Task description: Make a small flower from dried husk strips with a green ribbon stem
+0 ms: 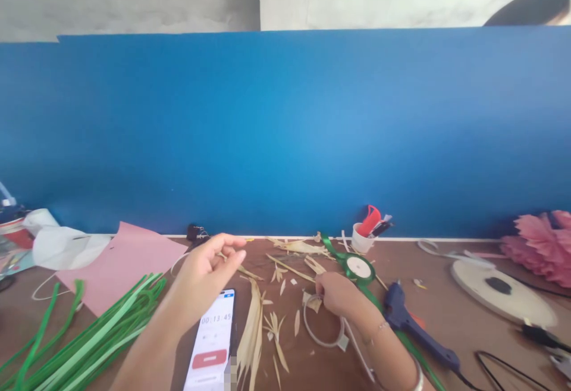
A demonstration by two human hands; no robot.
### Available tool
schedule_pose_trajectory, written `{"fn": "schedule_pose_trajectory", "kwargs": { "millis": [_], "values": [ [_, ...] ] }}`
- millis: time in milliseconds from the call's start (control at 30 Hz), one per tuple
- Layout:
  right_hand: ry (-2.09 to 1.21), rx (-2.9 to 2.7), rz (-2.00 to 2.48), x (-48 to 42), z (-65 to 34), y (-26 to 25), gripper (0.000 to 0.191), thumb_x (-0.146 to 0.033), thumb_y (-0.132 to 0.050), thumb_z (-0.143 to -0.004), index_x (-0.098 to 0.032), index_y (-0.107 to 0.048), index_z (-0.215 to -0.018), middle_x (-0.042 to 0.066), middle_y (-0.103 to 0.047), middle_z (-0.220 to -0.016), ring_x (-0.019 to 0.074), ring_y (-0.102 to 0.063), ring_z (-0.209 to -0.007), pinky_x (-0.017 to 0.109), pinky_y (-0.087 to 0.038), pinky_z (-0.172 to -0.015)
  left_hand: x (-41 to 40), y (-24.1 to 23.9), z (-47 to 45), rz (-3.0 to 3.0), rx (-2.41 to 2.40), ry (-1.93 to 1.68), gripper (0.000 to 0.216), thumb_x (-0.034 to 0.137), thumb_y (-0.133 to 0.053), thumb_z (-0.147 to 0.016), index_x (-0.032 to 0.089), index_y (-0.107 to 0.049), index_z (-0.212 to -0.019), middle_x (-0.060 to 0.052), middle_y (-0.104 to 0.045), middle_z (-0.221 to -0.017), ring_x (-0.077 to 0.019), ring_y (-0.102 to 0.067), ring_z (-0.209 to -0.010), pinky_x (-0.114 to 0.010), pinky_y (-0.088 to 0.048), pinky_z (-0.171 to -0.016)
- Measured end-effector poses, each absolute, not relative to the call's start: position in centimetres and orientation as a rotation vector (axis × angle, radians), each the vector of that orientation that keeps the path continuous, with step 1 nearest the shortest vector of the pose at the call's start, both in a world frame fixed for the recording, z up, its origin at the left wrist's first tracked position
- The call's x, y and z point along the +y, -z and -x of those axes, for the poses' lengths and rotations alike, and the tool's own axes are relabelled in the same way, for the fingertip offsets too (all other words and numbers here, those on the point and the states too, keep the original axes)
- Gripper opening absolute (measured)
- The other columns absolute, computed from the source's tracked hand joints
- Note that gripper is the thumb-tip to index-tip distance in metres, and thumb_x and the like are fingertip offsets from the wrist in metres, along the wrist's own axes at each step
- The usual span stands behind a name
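My left hand point(212, 269) hovers above the phone point(209, 337), thumb and forefinger apart, other fingers half curled, with nothing visible in it. My right hand point(336, 296) reaches down to the table, its fingers bent together and their tips partly hidden. Just under them lies a pale piece of dried husk point(313, 302), beside a white cord loop point(307, 322); whether the fingers grip anything is unclear. Long dried husk strips point(254, 325) and a small husk flower point(274, 328) lie between my hands. Behind my right hand is a spool of green ribbon point(358, 267).
Green pipe cleaners point(116, 325) and pink paper point(129, 260) lie left. On the right are a blue glue gun point(414, 325), a pale round disc point(499, 290), pink paper ruffles point(544, 248) and black cables. A white cup point(362, 239) stands against the blue partition point(276, 135).
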State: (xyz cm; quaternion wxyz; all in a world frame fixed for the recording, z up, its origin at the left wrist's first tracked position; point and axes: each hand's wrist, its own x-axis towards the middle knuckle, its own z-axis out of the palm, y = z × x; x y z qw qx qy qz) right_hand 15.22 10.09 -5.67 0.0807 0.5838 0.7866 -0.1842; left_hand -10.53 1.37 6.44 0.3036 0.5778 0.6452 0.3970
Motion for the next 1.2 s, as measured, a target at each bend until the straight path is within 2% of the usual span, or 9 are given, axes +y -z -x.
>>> {"fn": "schedule_pose_trajectory", "kwargs": {
  "millis": [200,300,400,500,733,867,967,1067,1200],
  "values": [
    [0.748,2.424,-1.629,10.5,-16.3,5.4,0.02,-0.028,-0.058,-0.092,-0.015,-0.063,-0.106,0.006,-0.065,-0.109,0.0195,-0.064,-0.093,0.039,-0.054,-0.08,2.4,-4.4,10.5,-1.67,1.806,-0.898,0.031,0.047,-0.052,-0.081,0.024,-0.067,-0.095,-0.002,-0.067,-0.079,-0.0181,-0.056,-0.06,-0.031,-0.042,-0.06],
    [0.773,2.397,-1.644,10.1,-16.4,5.1,0.013,-0.026,-0.061,-0.089,-0.014,-0.066,-0.093,0.003,-0.068,-0.097,0.0179,-0.065,-0.087,0.037,-0.054,-0.077,2.9,-4.1,12.6,-1.594,1.92,-1.014,0.037,0.052,-0.052,-0.08,0.023,-0.067,-0.099,-0.004,-0.069,-0.085,-0.0209,-0.059,-0.068,-0.031,-0.043,-0.063],
    [0.739,2.367,-1.703,9.7,-15.8,4.7,0.011,-0.024,-0.064,-0.087,-0.014,-0.068,-0.084,0.002,-0.07,-0.088,0.0171,-0.066,-0.082,0.034,-0.054,-0.077,3.0,-4.1,14.2,-1.472,2.012,-1.197,0.041,0.054,-0.053,-0.079,0.022,-0.065,-0.101,-0.002,-0.065,-0.072,-0.0187,-0.055,-0.06,-0.029,-0.041,-0.058],
    [0.61,2.332,-1.815,9.6,-14.6,4.5,0.014,-0.026,-0.059,-0.091,-0.015,-0.067,-0.092,0.003,-0.069,-0.094,0.0185,-0.065,-0.09,0.038,-0.052,-0.083,2.8,-4.3,14.3,-1.403,2.01,-1.303,0.038,0.05,-0.054,-0.079,0.021,-0.065,-0.102,0.0,-0.06,-0.065,-0.016,-0.049,-0.053,-0.027,-0.039,-0.055],
    [0.463,2.226,-1.863,9.7,-12.8,5.2,0.022,-0.03,-0.057,-0.092,-0.016,-0.062,-0.108,0.006,-0.065,-0.11,0.0198,-0.064,-0.094,0.04,-0.053,-0.082,2.1,-4.8,14.0,-1.398,2.028,-1.375,0.036,0.045,-0.053,-0.082,0.02,-0.065,-0.105,-0.001,-0.064,-0.07,-0.0168,-0.057,-0.058,-0.026,-0.042,-0.055],
    [0.452,2.232,-1.827,9.7,-13.1,5.5,0.02,-0.03,-0.056,-0.093,-0.017,-0.062,-0.107,0.006,-0.065,-0.109,0.0193,-0.064,-0.093,0.04,-0.053,-0.081,4.1,-3.8,14.9,-1.772,2.233,-0.977,0.034,0.041,-0.04,-0.091,0.021,-0.062,-0.107,-0.003,-0.068,-0.082,-0.0165,-0.061,-0.064,-0.028,-0.048,-0.063],
    [0.453,2.254,-1.835,9.7,-13.2,5.6,0.021,-0.03,-0.057,-0.092,-0.016,-0.062,-0.107,0.006,-0.065,-0.109,0.0194,-0.064,-0.093,0.04,-0.053,-0.081,7.8,-1.6,14.7,-1.923,2.22,-0.745,0.024,0.031,-0.045,-0.093,0.02,-0.066,-0.095,-0.005,-0.068,-0.099,-0.0196,-0.063,-0.089,-0.034,-0.05,-0.08],
    [0.461,2.288,-1.871,9.6,-13.2,5.7,0.022,-0.033,-0.056,-0.092,-0.016,-0.062,-0.105,0.005,-0.066,-0.107,0.0189,-0.064,-0.091,0.04,-0.053,-0.081,12.2,1.3,13.6,-2.013,2.179,-0.498,0.03,0.031,-0.056,-0.09,0.019,-0.057,-0.117,-0.009,-0.06,-0.12,-0.0222,-0.061,-0.098,-0.043,-0.053,-0.082],
    [0.462,2.352,-1.95,9.4,-13.2,5.6,0.012,-0.025,-0.059,-0.087,-0.016,-0.066,-0.091,0.007,-0.07,-0.094,0.0208,-0.065,-0.086,0.035,-0.049,-0.076,16.1,4.1,12.1,-2.049,2.144,-0.259,0.034,0.031,-0.058,-0.088,0.018,-0.056,-0.12,-0.01,-0.059,-0.121,-0.0236,-0.061,-0.1,-0.044,-0.053,-0.082]
  ]
}}
